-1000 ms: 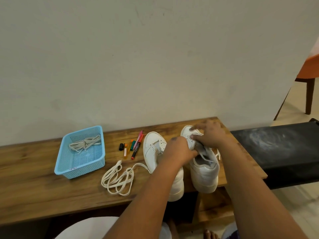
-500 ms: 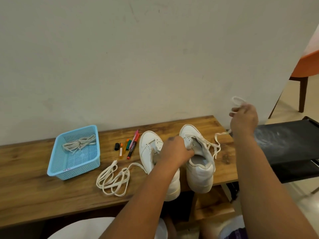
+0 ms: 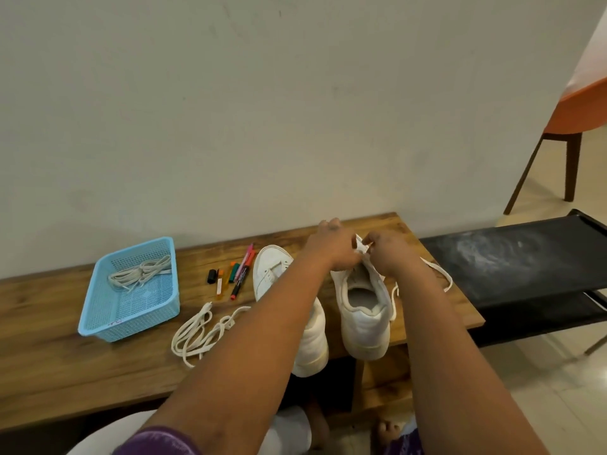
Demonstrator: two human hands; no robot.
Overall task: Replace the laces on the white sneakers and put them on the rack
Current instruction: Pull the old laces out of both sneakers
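Two white sneakers stand side by side on the wooden bench, heels toward me. My left hand and my right hand meet over the front of the right sneaker, both pinching its lace at the eyelets. The lace's slack trails off to the right across the bench. The left sneaker has no lace in it and is partly hidden by my left forearm. A loose cream lace lies coiled on the bench to its left.
A light blue plastic basket at the left holds another bundle of laces. Several markers lie between basket and sneakers. A black fabric rack adjoins the bench's right end. An orange chair stands at the far right.
My right hand, which had pulled the lace up and out to the right, has come back down to the right sneaker's eyelets. My left hand shifted forward to meet it.
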